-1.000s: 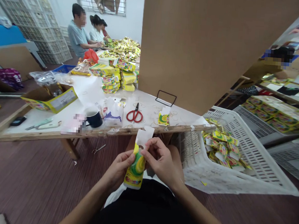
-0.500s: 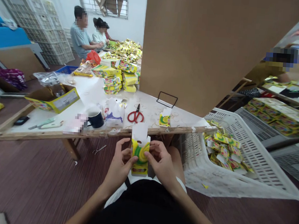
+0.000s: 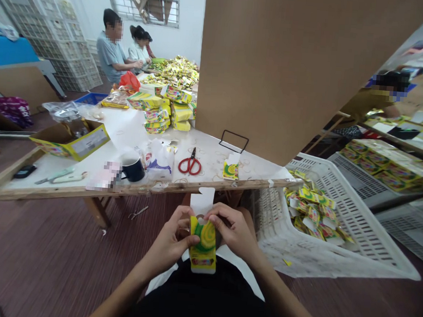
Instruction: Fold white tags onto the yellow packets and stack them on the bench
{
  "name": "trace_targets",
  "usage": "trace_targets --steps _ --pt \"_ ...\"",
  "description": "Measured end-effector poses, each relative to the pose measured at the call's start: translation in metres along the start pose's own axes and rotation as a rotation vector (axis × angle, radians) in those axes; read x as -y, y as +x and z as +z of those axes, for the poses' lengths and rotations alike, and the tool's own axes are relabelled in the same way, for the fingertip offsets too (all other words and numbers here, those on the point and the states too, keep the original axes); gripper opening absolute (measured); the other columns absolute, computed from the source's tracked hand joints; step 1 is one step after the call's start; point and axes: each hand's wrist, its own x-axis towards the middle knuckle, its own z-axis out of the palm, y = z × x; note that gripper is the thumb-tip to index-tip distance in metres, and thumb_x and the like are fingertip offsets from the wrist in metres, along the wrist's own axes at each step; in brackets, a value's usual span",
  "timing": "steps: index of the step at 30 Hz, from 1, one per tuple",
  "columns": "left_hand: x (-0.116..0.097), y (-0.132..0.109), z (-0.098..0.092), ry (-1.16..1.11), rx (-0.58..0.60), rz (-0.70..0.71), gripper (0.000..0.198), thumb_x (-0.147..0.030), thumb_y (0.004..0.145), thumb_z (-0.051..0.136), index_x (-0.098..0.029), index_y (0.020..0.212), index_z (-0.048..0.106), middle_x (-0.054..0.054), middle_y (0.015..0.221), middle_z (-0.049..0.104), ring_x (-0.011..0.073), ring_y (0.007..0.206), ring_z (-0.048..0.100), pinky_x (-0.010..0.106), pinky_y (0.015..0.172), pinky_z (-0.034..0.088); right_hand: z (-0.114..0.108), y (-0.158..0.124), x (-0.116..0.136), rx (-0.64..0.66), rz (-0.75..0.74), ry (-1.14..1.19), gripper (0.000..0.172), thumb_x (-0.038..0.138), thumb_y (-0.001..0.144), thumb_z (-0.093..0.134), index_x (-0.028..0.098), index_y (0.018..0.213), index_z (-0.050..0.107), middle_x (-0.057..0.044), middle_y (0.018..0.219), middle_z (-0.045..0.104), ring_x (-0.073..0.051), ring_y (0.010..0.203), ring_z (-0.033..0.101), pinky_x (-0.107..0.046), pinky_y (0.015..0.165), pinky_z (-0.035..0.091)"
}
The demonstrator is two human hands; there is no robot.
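A small yellow and green carton [image 3: 205, 243] is held upright above my lap, its white top flap standing open. My left hand [image 3: 172, 238] grips its left edge, with the thumb on the front face. At the upper right edge, the thumb and fingers of my right hand [image 3: 233, 228] pinch the carton near the flap. On the table [image 3: 150, 187] beyond lie red-handled scissors [image 3: 190, 164] and another small yellow carton [image 3: 231, 169].
A white crate [image 3: 335, 266] of small cartons stands at the right. A large cardboard sheet [image 3: 269, 70] rises behind the table. A dark mug [image 3: 133, 168], an open yellow box [image 3: 77, 143] and stacked cartons [image 3: 158, 113] are on the table. People [image 3: 112, 53] sit farther back.
The carton has come lower and slightly right, and more of its front shows. My right hand has moved up to its top edge, by the flap.
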Motion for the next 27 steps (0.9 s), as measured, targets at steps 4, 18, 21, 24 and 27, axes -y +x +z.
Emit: trace_targets --steps 4,18,21,24,27 --pt "-0.003 0.001 0.003 -0.042 -0.051 0.050 0.067 -0.022 0.078 0.067 -0.032 0.128 0.023 0.006 0.105 0.066 0.0206 0.086 0.067 0.033 0.075 0.051 0.006 0.006 0.002 -0.138 0.010 0.071 0.017 0.027 0.086 0.055 0.022 0.101 0.061 -0.003 0.086 0.062 -0.016 0.074 0.059 -0.027 0.067 0.048" --pt "-0.005 0.001 0.002 0.165 -0.118 0.039 0.045 -0.023 0.081 0.060 -0.023 0.124 0.047 0.009 0.116 0.065 0.0250 0.104 0.062 0.033 0.083 0.052 0.008 0.004 0.004 0.040 0.271 0.029 0.030 0.017 0.075 0.057 0.022 0.104 0.048 0.008 0.059 0.053 -0.010 0.050 0.047 -0.018 0.047 0.034" --pt "-0.004 0.001 0.001 0.150 -0.094 0.044 0.045 -0.020 0.082 0.058 -0.022 0.125 0.045 0.010 0.116 0.065 0.0241 0.105 0.061 0.034 0.086 0.051 0.011 0.006 0.001 -0.004 0.256 -0.100 0.028 0.016 0.074 0.056 0.022 0.101 0.049 0.010 0.052 0.046 -0.010 0.046 0.042 -0.018 0.045 0.030" --pt "-0.003 0.001 0.000 0.158 -0.103 0.047 0.046 -0.019 0.082 0.058 -0.022 0.126 0.043 0.010 0.115 0.065 0.0228 0.101 0.063 0.033 0.085 0.051 0.013 0.007 0.001 -0.006 0.245 -0.198 0.034 0.019 0.073 0.059 0.023 0.105 0.048 0.009 0.053 0.050 -0.011 0.047 0.047 -0.019 0.047 0.031" --pt "-0.003 0.001 -0.001 0.160 -0.109 0.042 0.047 -0.020 0.082 0.060 -0.021 0.126 0.043 0.010 0.114 0.065 0.0230 0.099 0.064 0.033 0.083 0.051 0.018 0.008 0.001 0.007 0.267 -0.315 0.037 0.021 0.072 0.061 0.024 0.106 0.048 0.007 0.056 0.055 -0.013 0.049 0.052 -0.020 0.048 0.031"
